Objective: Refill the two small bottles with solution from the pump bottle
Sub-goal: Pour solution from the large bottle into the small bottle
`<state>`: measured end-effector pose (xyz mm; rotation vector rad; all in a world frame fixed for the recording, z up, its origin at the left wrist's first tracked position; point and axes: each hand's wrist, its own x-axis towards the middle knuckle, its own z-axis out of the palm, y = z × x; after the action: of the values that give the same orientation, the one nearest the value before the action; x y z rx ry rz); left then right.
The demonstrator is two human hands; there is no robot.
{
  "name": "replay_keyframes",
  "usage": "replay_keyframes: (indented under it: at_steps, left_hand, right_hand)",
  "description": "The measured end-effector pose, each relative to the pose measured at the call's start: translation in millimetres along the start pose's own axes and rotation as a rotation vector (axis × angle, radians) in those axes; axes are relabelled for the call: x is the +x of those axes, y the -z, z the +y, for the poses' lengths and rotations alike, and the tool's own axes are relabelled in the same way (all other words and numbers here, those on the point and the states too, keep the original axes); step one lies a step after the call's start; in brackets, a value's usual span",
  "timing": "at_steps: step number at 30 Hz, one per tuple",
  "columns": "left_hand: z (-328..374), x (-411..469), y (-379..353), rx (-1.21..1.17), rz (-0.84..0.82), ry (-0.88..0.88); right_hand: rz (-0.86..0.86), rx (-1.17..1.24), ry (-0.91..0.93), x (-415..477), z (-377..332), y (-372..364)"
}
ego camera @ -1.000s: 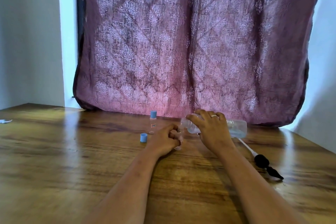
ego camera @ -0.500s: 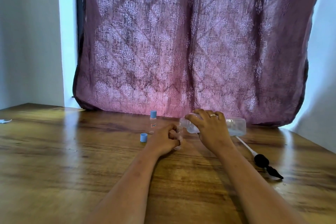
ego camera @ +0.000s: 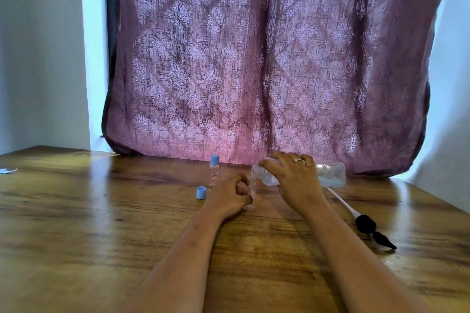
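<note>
Head view, right hand [ego camera: 295,180] tipping pump bottle [ego camera: 330,173]

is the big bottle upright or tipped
Tipped: the big bottle lies nearly level in the right hand, mouth down toward the small bottle.

Daylight glows through curtain [ego camera: 267,63]; glare on table [ego camera: 76,211]; soft focus, edges bowed.

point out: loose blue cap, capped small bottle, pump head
loose blue cap [ego camera: 201,192], head view, side wall
capped small bottle [ego camera: 214,172], head view, clear body at label
pump head [ego camera: 366,223], head view, black collar
</note>
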<state>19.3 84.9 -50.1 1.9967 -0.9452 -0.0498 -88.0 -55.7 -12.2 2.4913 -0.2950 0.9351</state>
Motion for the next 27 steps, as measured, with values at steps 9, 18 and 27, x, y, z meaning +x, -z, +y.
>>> replay_keyframes:
  at_steps: [9,18,27]
  left_hand:
    - [-0.3,0.4,0.2,-0.002,-0.013,0.006]
    - [-0.8,0.2,-0.3,0.038,0.009,0.003]
    - [-0.6,0.7,-1.1,0.042,0.016,-0.004]
  right_hand:
    - [0.006,0.004,0.006,0.5,-1.2,0.2]
    - [0.001,0.022,0.001,0.7,-1.1,-0.4]
    - [-0.001,0.012,-0.001,0.0,-0.8,0.0]
